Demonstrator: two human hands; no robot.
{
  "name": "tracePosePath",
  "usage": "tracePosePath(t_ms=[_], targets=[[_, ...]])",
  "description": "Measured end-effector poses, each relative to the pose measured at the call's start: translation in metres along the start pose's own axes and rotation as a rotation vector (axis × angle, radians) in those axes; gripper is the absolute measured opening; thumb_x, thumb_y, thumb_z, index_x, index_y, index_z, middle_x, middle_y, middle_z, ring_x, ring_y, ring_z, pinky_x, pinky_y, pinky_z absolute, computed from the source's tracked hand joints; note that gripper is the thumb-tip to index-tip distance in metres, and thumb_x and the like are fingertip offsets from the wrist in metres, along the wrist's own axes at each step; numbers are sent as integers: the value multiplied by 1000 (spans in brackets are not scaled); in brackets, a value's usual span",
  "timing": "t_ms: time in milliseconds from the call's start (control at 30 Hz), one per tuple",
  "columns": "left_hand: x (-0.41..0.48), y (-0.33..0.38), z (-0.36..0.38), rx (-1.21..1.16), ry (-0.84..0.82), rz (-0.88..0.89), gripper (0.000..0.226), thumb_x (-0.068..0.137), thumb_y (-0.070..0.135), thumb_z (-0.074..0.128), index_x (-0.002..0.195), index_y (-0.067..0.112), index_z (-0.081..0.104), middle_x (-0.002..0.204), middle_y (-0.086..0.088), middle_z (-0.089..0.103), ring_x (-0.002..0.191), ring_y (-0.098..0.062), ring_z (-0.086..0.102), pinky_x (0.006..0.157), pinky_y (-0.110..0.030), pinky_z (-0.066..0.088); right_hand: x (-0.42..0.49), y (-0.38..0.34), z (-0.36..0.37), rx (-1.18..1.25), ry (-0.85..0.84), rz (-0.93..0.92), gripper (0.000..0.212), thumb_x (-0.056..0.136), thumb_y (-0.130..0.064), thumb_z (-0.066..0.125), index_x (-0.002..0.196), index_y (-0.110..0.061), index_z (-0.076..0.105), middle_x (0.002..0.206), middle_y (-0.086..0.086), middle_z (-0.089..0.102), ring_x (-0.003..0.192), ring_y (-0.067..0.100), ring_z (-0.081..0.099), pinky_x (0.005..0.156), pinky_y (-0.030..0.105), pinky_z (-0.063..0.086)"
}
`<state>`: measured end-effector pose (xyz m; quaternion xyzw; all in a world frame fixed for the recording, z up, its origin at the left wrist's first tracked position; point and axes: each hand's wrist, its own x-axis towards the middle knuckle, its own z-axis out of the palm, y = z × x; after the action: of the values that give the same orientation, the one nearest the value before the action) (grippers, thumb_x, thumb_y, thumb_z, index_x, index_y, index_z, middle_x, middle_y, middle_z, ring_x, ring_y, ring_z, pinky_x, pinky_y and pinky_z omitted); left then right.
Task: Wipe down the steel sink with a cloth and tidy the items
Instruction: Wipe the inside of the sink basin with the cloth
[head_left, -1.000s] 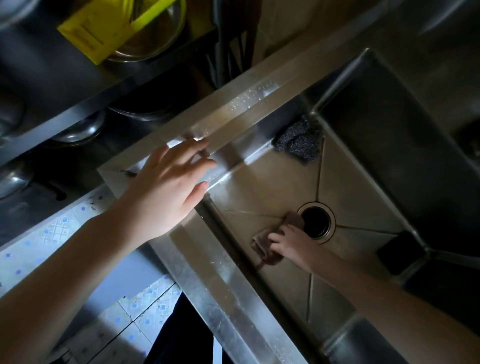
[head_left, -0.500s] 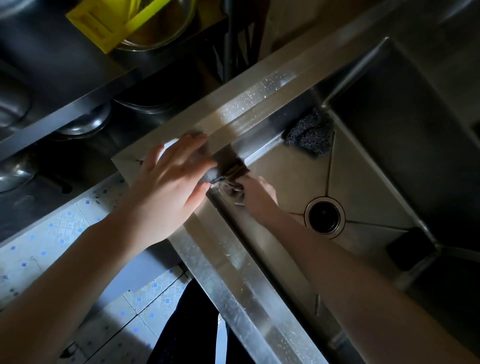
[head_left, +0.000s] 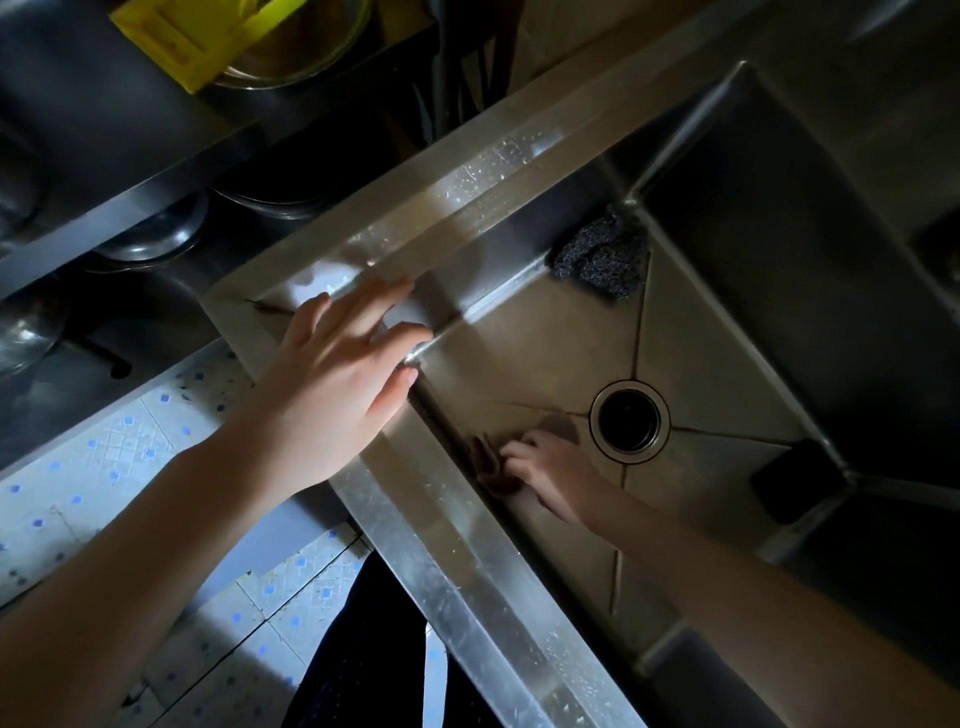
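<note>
Brown cloth (head_left: 491, 460) lay bunched on the floor of the steel sink (head_left: 545, 332), at nine o'clock from the drain (head_left: 629, 420), clenched in the nearer right hand (head_left: 550, 473), while the left hand (head_left: 337, 384), grip released, rested flat on the rim at ten o'clock.

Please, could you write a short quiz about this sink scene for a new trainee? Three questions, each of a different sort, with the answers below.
1. True or false: the left hand lies with straight fingers on the sink rim.
2. Where is the cloth that the right hand holds? A) on the sink floor beside the drain; B) on top of the rim; C) on the tiled floor.
3. Fill in: the dark scouring pad lies in a ___ of the basin.

Key: 1 true; 2 A; 3 corner.
</note>
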<state>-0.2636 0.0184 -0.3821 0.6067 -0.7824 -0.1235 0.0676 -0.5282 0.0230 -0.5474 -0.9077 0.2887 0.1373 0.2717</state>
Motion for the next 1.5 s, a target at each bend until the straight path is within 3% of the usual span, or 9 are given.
tracePosePath(t_ms=[233,433,633,900,1067,1167,1333,1433,1500], targets=[[-7,24,6,-4,-30,-24,26,85,20,54,107,11,64,134,-15,51,118,-32,52,96,-50,39,-72,36,19,-216,-162,-70,27,53,-16,83,74,-24,68,101,-6,69,88,22,66,84,32,52],[-19,41,8,-20,-60,-27,31,87,26,46,108,11,64,134,-14,50,119,-30,52,97,-49,39,-38,18,5,93,-94,135,43,79,0,54,120,-15,60,137,4,50,120,28,47,92,38,43],[-34,51,12,9,-2,-17,31,85,24,49,107,9,65,133,-18,51,113,-32,53,95,-51,41,23,-16,-8,227,54,379,35,83,-4,53,113,-19,63,125,2,54,115,24,47,82,33,45],[-46,80,16,-13,-64,-17,32,86,26,45,104,9,65,132,-17,53,114,-34,56,94,-50,43,-55,7,30,-104,-83,-117,24,85,-6,48,100,-9,67,114,8,63,105,28,57,98,41,40],[-54,95,21,-32,-131,-3,38,88,29,39,107,9,65,135,-17,51,120,-32,54,97,-50,41,-117,45,38,-332,-148,-165,24,70,-8,65,90,-20,72,114,-1,68,117,21,59,108,57,14],[-56,103,24,-40,-131,12,37,88,29,39,105,8,65,135,-17,51,117,-32,55,96,-49,41,-141,60,30,-336,-341,-59,41,73,-12,68,114,-20,65,144,0,48,141,22,32,113,55,0],[-55,114,29,-59,-131,25,40,89,30,37,107,9,65,136,-16,50,122,-32,52,99,-49,38,-141,41,33,66,301,521,30,77,-17,66,107,-19,65,127,5,56,118,27,53,106,42,31],[-55,119,32,-49,-130,39,38,88,29,39,106,9,66,134,-17,52,122,-33,52,98,-49,39,-113,26,36,405,347,947,44,81,-31,68,120,-16,55,129,6,47,111,26,52,95,38,42],[-55,122,33,-48,-130,38,37,88,29,40,105,10,66,134,-16,52,121,-32,52,98,-49,39,-102,18,38,480,302,959,47,79,-28,72,119,-12,54,129,7,43,108,27,55,90,36,47]])
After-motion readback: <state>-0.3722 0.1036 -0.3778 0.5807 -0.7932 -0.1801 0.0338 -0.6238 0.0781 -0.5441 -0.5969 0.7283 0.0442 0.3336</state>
